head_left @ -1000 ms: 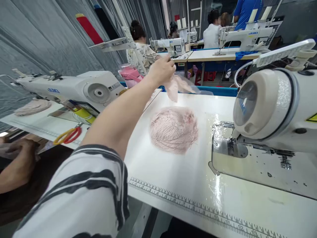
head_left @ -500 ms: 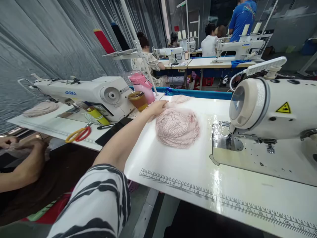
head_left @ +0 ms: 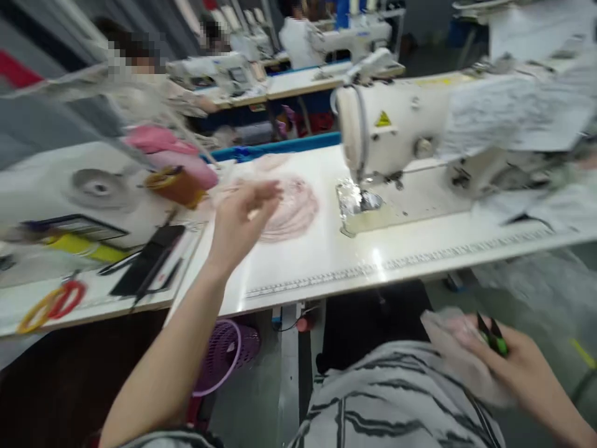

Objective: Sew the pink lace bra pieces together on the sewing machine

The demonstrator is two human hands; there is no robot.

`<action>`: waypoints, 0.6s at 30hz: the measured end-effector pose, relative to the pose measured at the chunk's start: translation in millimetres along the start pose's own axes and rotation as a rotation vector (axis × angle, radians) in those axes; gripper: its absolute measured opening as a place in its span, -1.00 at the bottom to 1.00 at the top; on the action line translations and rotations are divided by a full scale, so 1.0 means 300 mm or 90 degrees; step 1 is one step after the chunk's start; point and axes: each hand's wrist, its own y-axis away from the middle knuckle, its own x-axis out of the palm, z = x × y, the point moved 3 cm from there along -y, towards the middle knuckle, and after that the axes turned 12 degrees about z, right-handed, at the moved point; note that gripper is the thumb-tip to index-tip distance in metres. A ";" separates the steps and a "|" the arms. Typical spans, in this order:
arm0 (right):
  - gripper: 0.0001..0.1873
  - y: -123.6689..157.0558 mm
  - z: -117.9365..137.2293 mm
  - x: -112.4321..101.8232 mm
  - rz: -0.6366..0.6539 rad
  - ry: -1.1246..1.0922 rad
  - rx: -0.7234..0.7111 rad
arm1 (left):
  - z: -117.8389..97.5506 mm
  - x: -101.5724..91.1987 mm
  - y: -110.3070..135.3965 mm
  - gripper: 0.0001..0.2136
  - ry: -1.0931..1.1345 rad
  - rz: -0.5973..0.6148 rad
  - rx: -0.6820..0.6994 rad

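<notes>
I see left hand [head_left: 242, 218] by pink lace pile [head_left: 301, 208] on table [head_left: 321, 252], fingers bent, can't tell if holding | right hand [head_left: 517, 358] holds thin cloth [head_left: 445, 336] and snips [head_left: 495, 339] | seems mid cloth-handling | next needs gentle fingers

Left arm [head_left: 168, 361] was stretched over the front edge of the table [head_left: 321, 258] near its left corner, and the left hand [head_left: 240, 218] was kinda blurry up there, fingers loosely curled with a gap to the thumb. Right hand [head_left: 517, 358] sat low, out past the table's front edge toward the right, closed in a grip, with the right forearm [head_left: 562, 398] slanting down and away.
</notes>
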 end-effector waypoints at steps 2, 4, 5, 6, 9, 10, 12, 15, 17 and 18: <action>-0.70 0.012 0.061 -0.009 0.084 -0.041 -0.025 | -0.158 0.150 0.125 -0.77 0.161 0.130 0.143; -0.72 0.021 0.117 -0.026 0.111 -0.076 -0.044 | -0.307 0.311 0.250 -0.55 0.287 0.345 0.224; -0.73 0.029 0.139 -0.031 0.122 -0.081 -0.054 | -0.369 0.384 0.301 -0.38 0.332 0.434 0.250; -0.74 0.041 0.158 -0.035 0.125 -0.084 -0.066 | -0.418 0.445 0.338 -0.28 0.386 0.475 0.258; -0.76 0.076 0.180 -0.042 0.130 -0.088 -0.097 | -0.481 0.572 0.383 -0.53 0.543 0.513 0.176; -0.76 0.084 0.178 -0.047 0.129 -0.089 -0.102 | -0.484 0.596 0.388 -0.65 0.589 0.520 0.135; -0.76 0.088 0.170 -0.060 0.117 -0.083 -0.105 | -0.479 0.619 0.397 -0.76 0.662 0.540 0.064; -0.75 0.077 0.155 -0.078 0.098 -0.081 -0.098 | -0.473 0.619 0.410 -0.76 0.728 0.546 0.007; -0.75 0.065 0.147 -0.080 0.109 -0.089 -0.096 | -0.472 0.619 0.417 -0.73 0.755 0.549 -0.021; -0.75 0.059 0.144 -0.080 0.116 -0.093 -0.096 | -0.472 0.624 0.421 -0.69 0.764 0.556 -0.034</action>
